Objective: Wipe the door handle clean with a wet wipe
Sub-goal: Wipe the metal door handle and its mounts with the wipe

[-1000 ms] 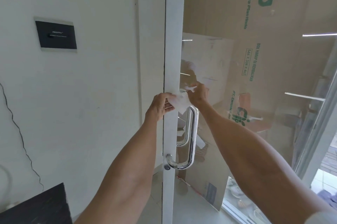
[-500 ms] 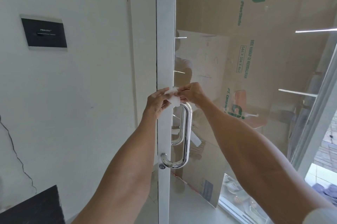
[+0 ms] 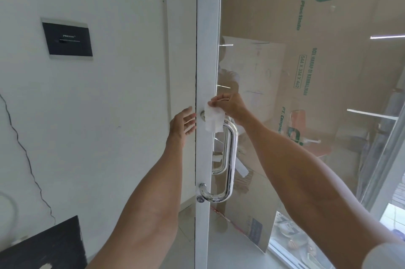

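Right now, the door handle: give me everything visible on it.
The door handle is a polished chrome tube bent into a D-shaped pull, standing upright on the white door frame beside the glass. Its lower end curves into a round mount above a small keyhole cylinder. The upper bend and mount are mostly covered by a white wet wipe, pinched in the right hand and draped over it. The left hand is open beside the frame, off the handle. A second, matching bar shows behind the glass.

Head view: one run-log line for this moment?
right hand: pinching wet wipe | wipe: on door handle top | left hand: open, empty
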`<state>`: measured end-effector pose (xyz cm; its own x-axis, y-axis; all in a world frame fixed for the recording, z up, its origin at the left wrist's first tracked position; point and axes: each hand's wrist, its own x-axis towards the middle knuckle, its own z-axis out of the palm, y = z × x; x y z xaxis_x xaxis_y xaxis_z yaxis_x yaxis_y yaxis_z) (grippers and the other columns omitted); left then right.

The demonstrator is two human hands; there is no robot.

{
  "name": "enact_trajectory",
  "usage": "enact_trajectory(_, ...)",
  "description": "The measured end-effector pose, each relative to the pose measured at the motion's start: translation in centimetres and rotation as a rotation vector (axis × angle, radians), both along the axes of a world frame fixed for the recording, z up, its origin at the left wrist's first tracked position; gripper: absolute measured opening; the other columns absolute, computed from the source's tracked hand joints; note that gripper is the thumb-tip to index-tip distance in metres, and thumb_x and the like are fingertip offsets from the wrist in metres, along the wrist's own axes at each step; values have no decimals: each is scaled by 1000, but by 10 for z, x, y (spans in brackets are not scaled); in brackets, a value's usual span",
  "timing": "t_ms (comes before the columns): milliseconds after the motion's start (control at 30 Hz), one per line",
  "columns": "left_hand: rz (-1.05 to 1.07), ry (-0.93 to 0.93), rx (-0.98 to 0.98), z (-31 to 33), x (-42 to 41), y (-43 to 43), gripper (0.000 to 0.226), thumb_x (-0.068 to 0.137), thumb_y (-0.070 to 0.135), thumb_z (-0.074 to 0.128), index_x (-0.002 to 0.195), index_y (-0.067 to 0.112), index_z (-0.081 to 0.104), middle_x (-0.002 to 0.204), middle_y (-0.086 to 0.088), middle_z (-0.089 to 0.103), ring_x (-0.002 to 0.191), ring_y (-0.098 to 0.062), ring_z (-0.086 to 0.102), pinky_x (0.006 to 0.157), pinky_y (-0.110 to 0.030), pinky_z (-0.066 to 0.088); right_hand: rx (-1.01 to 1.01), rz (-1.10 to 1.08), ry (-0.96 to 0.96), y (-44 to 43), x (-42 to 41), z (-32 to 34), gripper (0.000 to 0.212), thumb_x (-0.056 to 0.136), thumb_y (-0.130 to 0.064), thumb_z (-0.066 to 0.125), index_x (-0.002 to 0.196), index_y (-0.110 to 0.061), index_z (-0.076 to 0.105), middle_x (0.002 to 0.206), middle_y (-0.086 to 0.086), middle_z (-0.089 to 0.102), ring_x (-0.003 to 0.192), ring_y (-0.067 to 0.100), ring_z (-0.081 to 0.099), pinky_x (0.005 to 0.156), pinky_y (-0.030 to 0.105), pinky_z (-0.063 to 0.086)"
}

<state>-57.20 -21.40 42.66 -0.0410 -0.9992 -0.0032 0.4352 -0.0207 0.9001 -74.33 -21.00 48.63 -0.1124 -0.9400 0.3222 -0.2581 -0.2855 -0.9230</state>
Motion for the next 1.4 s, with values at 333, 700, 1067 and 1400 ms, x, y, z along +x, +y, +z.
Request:
enact_trajectory(333, -184, -49, -48, 12, -4, -4, 44, 82, 6, 68, 125, 15, 62, 102, -6, 67, 101, -25, 61, 80, -29, 54, -38, -45, 32, -4, -1, 3, 15, 70, -15, 84, 77, -19, 71, 81, 8, 71, 71, 18, 64, 71, 32, 55)
enact_trajectory(700, 121, 105, -105, 18, -7, -24, 38, 73, -4, 79, 107, 4, 66, 113, -19, 66, 99, -27, 67, 71, -23, 61, -193, -244, 87, -14, -7, 3, 27, 68, -6, 84, 90, -8, 70, 62, -2, 62, 41, -5, 56, 41, 5, 42)
enact_trajectory(1067, 345, -439, -19, -11, -22, -40, 28, 72, 2, 80, 99, 1, 71, 98, -18, 74, 86, -28, 74, 88, -35, 59, 19, -395, 461, -33, -4, -15, 37, 75, -16, 80, 109, -10, 68, 112, 14, 66, 100, 29, 63, 86, 36, 54)
enact_trajectory(1400, 317, -337, -42, -5, -30, -37, 28, 85, 24, 73, 93, -2, 70, 79, -13, 71, 67, -21, 68, 78, -38, 62, -21, -263, 501, -26, 1, -14, 30, 78, -34, 77, 92, -8, 77, 93, 7, 73, 90, 20, 65, 79, 26, 50)
